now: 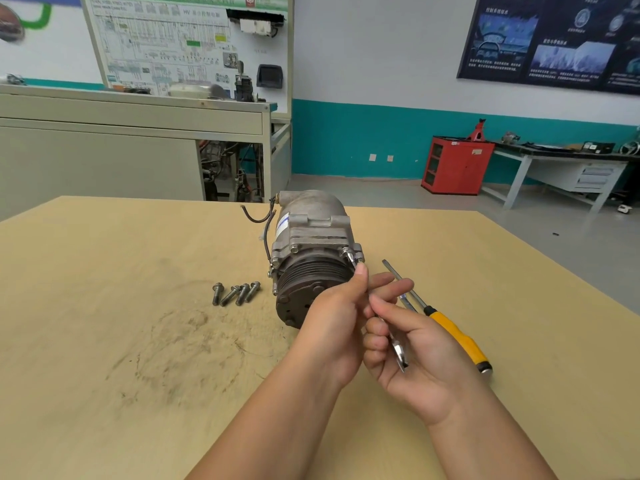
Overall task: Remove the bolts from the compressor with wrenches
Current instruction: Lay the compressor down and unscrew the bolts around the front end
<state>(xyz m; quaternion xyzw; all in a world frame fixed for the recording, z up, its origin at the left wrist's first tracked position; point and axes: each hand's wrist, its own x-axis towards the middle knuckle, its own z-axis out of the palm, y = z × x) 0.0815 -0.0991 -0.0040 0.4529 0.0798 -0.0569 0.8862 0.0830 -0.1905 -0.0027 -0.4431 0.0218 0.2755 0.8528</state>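
The grey cast-metal compressor (311, 237) lies on its side on the scuffed tan wooden desk (104, 341), grooved pulley toward the person. Four loose threaded steel bolts (235, 293) lie just left of it. The left hand (332, 327) and right hand (422, 358) each grip a slim polished steel wrench (401, 355) at the compressor's right flange. A yellow-handled screwdriver (453, 330) lies beside the right hand.

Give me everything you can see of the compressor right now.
The compressor is a dull grey cast-metal body lying on its side on the tan table, dark grooved pulley facing the camera. Black wires curl from its left rear. Several bolt heads sit in the front flange. The left hand touches the right flange with its thumb, where a wrench reaches.
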